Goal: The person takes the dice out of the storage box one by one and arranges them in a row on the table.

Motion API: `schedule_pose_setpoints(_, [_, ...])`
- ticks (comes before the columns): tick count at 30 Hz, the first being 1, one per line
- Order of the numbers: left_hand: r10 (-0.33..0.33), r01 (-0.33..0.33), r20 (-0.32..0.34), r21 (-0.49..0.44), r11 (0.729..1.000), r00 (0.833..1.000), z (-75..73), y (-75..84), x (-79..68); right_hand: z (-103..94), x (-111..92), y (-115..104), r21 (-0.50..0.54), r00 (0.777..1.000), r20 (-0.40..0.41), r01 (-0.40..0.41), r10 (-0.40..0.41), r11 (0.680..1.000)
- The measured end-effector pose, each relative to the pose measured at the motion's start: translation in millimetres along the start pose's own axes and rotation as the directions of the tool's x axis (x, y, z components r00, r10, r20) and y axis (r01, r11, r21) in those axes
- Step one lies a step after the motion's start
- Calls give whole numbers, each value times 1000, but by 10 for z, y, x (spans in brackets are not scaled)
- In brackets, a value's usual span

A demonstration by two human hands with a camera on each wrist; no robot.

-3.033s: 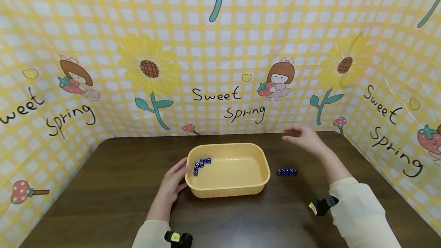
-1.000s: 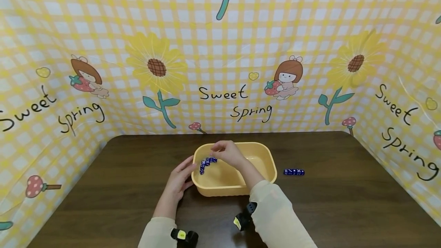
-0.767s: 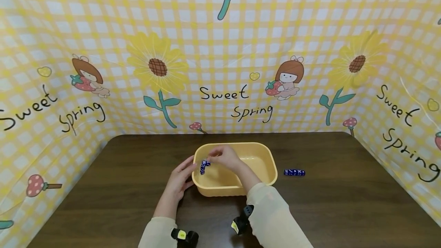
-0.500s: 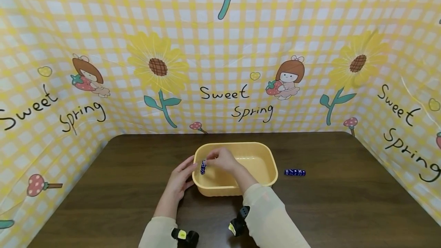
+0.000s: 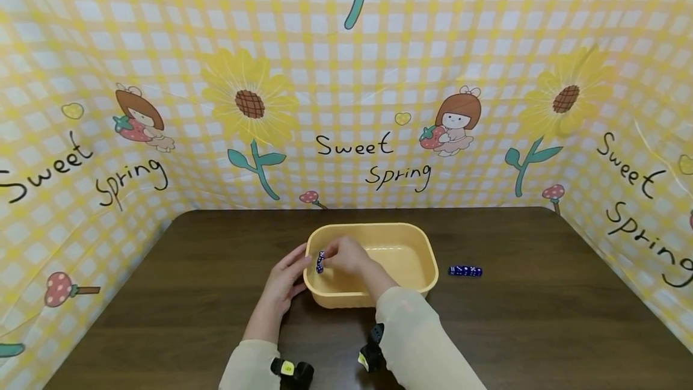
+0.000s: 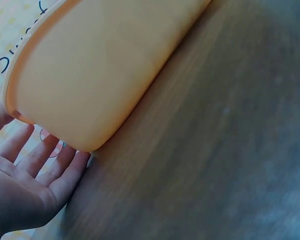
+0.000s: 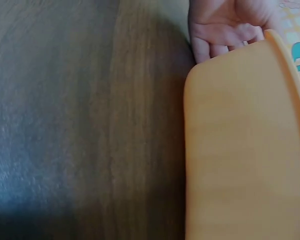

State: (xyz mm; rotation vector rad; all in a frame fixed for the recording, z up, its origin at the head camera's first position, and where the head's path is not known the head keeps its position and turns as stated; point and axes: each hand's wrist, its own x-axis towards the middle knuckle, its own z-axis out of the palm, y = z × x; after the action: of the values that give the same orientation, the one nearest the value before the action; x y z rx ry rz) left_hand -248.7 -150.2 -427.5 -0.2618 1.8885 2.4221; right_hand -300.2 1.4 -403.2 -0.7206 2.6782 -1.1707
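Observation:
A pale yellow plastic tub (image 5: 406, 269) stands on the table. Inside it, along the left end, a short crooked column of dark blue dice (image 5: 320, 262) with white pips shows. My right hand (image 5: 349, 257) reaches into the tub with thumb and fingers bent in at the right side of those dice; other dice are hidden behind it. The right wrist view shows only part of this hand (image 7: 230, 22) beyond the tub's wall. My left hand (image 5: 283, 284) rests against the tub's left end; in the left wrist view its fingers (image 6: 65, 172) lie extended along the outer wall.
A straight row of blue dice (image 5: 465, 271) lies on the dark wooden table (image 5: 514, 330), right of the tub. Behind and on both sides hangs a yellow checked cloth (image 5: 346, 89) with printed flowers.
My right hand came from above the right side of the table into the tub, then drew down and left over the dice. Fewer tub dice show now. The left hand has stayed.

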Motion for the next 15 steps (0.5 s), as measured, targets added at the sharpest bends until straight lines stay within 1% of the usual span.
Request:
schedule_pose_setpoints(3, [1,-1,1,-1,1000,1000,-3,-1,2,21,3,-9,-43,1000,21,-23,24,999])
schedule_pose_setpoints(5, [2,-2,-1,-2,1000,1000,-1,-2,2,37,9,-11,-98,999,34,-37,41,995])
schedule_pose_setpoints(10, [4,-4,-6,-8,1000,1000,8,-8,4,70,25,-21,-221,997,47,-56,68,974])
schedule_pose_setpoints(15, [4,-4,-12,-10,1000,1000,0,-19,6,94,28,-35,-277,996,49,-52,68,960])
